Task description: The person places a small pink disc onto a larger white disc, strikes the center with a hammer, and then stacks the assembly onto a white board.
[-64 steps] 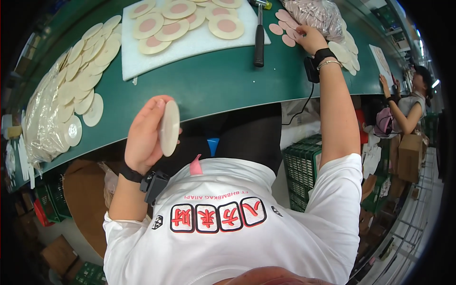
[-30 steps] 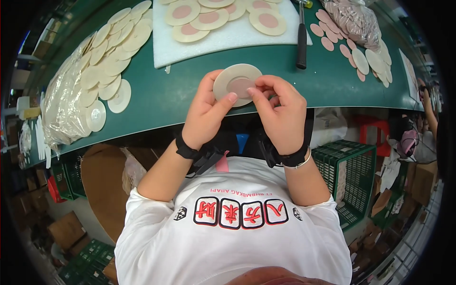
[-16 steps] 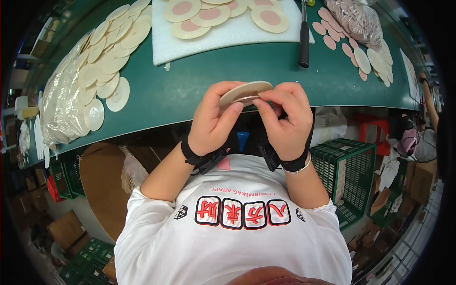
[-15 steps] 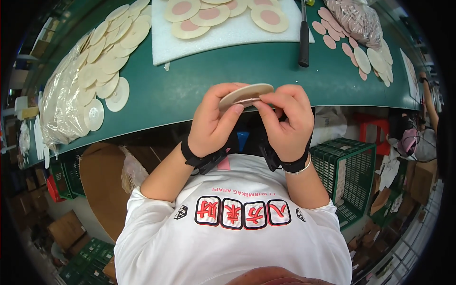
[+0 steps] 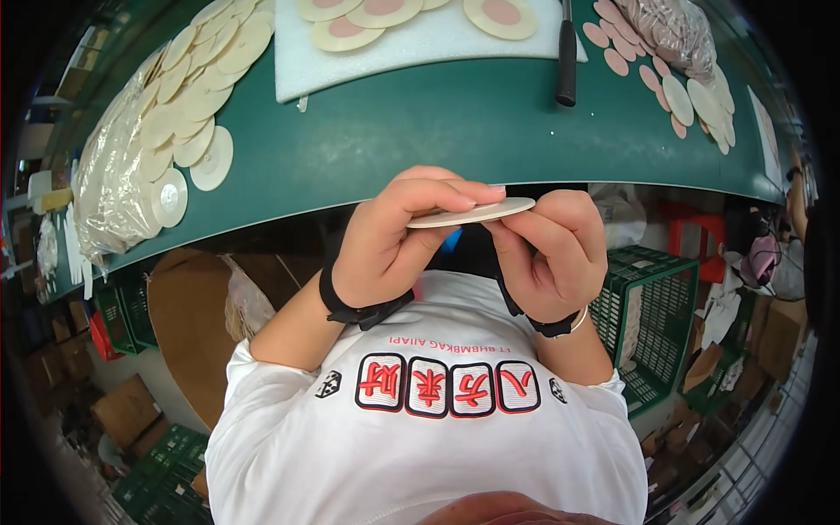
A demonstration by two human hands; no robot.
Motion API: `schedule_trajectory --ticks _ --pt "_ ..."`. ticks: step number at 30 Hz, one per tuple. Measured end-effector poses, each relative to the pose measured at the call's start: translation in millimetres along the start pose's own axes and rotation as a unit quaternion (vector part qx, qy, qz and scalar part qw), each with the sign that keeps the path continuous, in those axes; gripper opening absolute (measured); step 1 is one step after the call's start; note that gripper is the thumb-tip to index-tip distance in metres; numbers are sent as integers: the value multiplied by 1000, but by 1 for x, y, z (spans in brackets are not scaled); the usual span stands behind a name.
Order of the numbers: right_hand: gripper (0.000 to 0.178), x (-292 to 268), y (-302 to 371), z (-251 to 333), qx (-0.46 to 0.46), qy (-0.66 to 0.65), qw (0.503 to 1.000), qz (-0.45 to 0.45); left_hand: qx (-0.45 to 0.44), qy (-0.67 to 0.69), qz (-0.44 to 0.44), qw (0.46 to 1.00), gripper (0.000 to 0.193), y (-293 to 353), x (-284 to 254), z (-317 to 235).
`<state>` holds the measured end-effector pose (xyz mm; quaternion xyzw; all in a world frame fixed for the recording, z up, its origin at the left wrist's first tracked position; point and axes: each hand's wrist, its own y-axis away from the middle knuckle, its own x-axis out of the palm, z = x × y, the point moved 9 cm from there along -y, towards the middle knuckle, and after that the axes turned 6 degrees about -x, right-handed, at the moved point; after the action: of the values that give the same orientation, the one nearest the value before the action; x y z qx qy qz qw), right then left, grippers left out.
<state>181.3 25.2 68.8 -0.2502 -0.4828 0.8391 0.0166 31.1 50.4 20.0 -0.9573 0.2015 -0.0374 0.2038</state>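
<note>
Between my two hands a cream-coloured disc (image 5: 477, 213) is held nearly flat, seen almost edge-on, just in front of the table's near edge. My left hand (image 5: 398, 229) is closed on its left part, fingers over the top and thumb below. At the disc's right rim my right hand (image 5: 556, 249) pinches with thumb and forefinger, the other fingers curled. Whatever is on the disc's underside is hidden. Past the hands, a white foam sheet (image 5: 420, 63) carries several cream discs with pink centres (image 5: 500, 16).
Plain cream discs (image 5: 188, 101) spill from a clear plastic bag (image 5: 114, 197) at the left. A black-handled tool (image 5: 567, 74) lies by the foam. On the right are small pink discs (image 5: 616, 61), pale ovals (image 5: 677, 100) and another bag (image 5: 674, 35). A green crate (image 5: 652, 324) stands below the table.
The disc has gone from tilted, with a thin edge or piece showing beneath, to almost level. Both hands have come slightly nearer my body, and my left fingers now lie over its top.
</note>
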Motion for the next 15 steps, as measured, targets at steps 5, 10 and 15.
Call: schedule_trajectory --ticks 5,10,15 --pt "31 -5 2 0 24 -8 1000 1 -8 -18 36 999 29 2 2 -4" --pt "28 -9 7 2 13 -25 1000 -2 -3 -14 43 999 31 4 3 -6" --pt "30 -11 11 8 5 -16 1000 -3 22 -25 19 999 31 0 4 -14"
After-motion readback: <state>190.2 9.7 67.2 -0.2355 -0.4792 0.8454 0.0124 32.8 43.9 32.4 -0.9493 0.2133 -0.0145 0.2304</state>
